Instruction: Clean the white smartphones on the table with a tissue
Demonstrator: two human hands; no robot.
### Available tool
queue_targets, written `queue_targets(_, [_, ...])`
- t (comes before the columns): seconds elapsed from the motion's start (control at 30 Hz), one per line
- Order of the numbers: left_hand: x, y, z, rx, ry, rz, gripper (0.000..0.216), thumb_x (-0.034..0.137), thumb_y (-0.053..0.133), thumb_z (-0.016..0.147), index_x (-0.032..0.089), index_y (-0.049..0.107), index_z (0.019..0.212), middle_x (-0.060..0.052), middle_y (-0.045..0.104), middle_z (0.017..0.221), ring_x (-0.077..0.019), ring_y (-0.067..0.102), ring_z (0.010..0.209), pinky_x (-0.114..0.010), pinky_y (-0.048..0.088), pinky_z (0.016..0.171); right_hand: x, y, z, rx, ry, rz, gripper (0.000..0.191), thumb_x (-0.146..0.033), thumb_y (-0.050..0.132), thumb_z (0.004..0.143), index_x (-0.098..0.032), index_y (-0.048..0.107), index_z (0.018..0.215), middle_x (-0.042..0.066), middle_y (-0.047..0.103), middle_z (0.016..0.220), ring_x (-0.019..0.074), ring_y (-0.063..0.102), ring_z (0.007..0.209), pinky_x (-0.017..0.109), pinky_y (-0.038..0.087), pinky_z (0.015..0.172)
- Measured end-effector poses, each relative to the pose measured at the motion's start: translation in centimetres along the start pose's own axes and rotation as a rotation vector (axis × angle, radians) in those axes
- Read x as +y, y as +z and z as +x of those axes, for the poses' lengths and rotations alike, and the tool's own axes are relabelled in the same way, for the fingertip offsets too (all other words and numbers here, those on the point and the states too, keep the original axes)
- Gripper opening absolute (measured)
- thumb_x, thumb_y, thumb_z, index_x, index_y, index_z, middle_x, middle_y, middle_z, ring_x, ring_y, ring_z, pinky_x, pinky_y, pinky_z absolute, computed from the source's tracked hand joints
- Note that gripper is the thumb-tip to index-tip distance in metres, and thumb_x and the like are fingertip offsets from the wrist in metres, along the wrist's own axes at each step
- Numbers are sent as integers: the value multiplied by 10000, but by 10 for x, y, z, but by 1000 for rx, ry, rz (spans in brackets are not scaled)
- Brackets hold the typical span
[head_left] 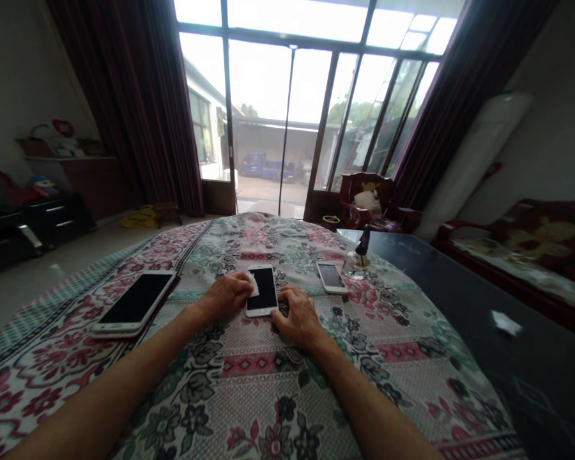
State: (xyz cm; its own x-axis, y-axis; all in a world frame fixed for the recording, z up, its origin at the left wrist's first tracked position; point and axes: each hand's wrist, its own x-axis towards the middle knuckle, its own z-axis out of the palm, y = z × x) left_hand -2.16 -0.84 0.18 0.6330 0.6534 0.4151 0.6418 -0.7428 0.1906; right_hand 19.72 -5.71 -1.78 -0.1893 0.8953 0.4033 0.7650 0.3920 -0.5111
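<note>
A white smartphone [263, 292] with a dark screen lies face up on the patterned tablecloth [249, 409]. My left hand [230, 292] pinches a small white wiping cloth [253, 284] against the left side of its screen. At the phone's right edge, the thumb and fingers of my right hand [298, 313] grip its lower corner and side. Off to the right lies a second, smaller white phone [332, 278], apart from both hands. A large white phone or tablet [135, 301] rests on a dark cover at the left.
A clear bottle with a black spray top [359, 255] stands behind the small phone. Along the right runs a dark tabletop [460, 306] with a crumpled white tissue [506, 323] on it. Beyond the table are a wooden armchair [359, 191] and glass doors [263, 128].
</note>
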Motion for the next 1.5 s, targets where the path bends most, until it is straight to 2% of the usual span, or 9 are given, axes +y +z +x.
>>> queue_targets(0.1, [4, 0, -2, 23, -33, 13, 257, 194, 470, 903, 185, 676, 751, -42, 657, 861, -160, 577, 850, -316, 455, 830, 0, 1, 0, 5, 6, 5, 199, -255, 627, 725, -189, 602, 911, 97, 603, 1142, 254, 530, 1079, 406, 382, 922])
queue_targets(0.33, [40, 7, 9, -58, 108, 7, 277, 222, 485, 904, 183, 669, 700, -51, 636, 851, -159, 549, 821, -293, 454, 761, -1, 1, 0, 7, 7, 8, 185, -221, 613, 709, -199, 601, 892, 98, 610, 1112, 258, 533, 1064, 414, 388, 925])
queue_targets(0.47, [20, 14, 31, -35, 44, -22, 269, 191, 477, 886, 186, 681, 711, -47, 648, 842, -154, 565, 817, -280, 453, 773, 0, 2, 0, 12, 11, -1, 189, -234, 606, 708, -200, 598, 894, 96, 616, 1088, 258, 535, 1052, 415, 389, 920])
queue_targets(0.6, [-11, 18, 48, -9, -129, 20, 236, 160, 501, 843, 185, 690, 704, -42, 666, 839, -151, 589, 793, -272, 454, 782, 0, 4, 0, 19, 23, 1, 193, -254, 600, 715, -198, 599, 900, 99, 610, 1124, 270, 533, 1067, 423, 386, 917])
queue_targets(0.8, [-33, 12, 41, 91, -373, 84, 225, 184, 519, 836, 202, 714, 727, -46, 685, 843, -168, 607, 799, -270, 457, 765, -2, 4, 0, 31, 29, 15, 187, -263, 598, 709, -198, 594, 884, 95, 618, 1090, 270, 538, 1043, 416, 393, 890])
queue_targets(0.93, [-20, 11, 36, 85, -337, 123, 227, 194, 516, 845, 207, 710, 727, -41, 683, 840, -175, 600, 825, -274, 457, 769, -2, 4, 0, 41, 30, 12, 178, -261, 599, 711, -205, 592, 879, 83, 620, 1078, 264, 536, 1043, 404, 383, 888])
queue_targets(1.13, [7, 31, 55, 4, -107, 78, 226, 171, 500, 861, 188, 694, 747, -57, 667, 876, -182, 589, 863, -302, 445, 827, -2, 4, 0, 31, 35, -8, 193, -249, 605, 708, -202, 599, 895, 87, 612, 1112, 260, 530, 1052, 401, 378, 895])
queue_targets(1.3, [-9, 38, 64, 75, -150, 109, 231, 187, 502, 866, 181, 687, 728, -66, 659, 874, -181, 570, 843, -314, 444, 831, -2, 5, -1, 49, 33, -4, 181, -255, 609, 700, -207, 589, 873, 88, 619, 1100, 266, 539, 1047, 405, 388, 893])
queue_targets(1.5, [-30, 26, 49, 96, -230, 139, 263, 211, 471, 877, 186, 707, 765, -80, 665, 875, -198, 594, 833, -329, 455, 829, -4, 4, -2, 66, 47, 2, 210, -260, 598, 690, -216, 572, 895, 79, 615, 1082, 262, 537, 1048, 405, 396, 909])
